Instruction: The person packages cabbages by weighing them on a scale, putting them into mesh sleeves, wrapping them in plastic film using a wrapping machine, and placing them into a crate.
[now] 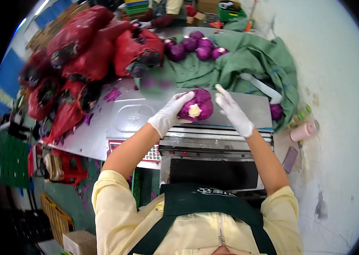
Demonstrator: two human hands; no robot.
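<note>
A purple cabbage (pixel 202 102) with its pale cut stem turned toward me is in my left hand (pixel 171 111), which wears a white glove and grips the cabbage from its left side. My right hand (pixel 233 111), also gloved in white, is apart from the cabbage on its right, fingers stretched out and holding nothing. Both hands are above the front of a metal wrapping machine (pixel 213 144). Several more purple cabbages (pixel 203 53) lie beyond on a green cloth (pixel 243 59).
Red mesh sacks (pixel 86 46) of cabbages pile up at the left of the metal table (pixel 81 140). A scale with a keypad (pixel 152 156) is by my left forearm. A pink bottle (pixel 304 131) and a phone (pixel 290 159) are at the right. Another person (pixel 166 12) stands across the table.
</note>
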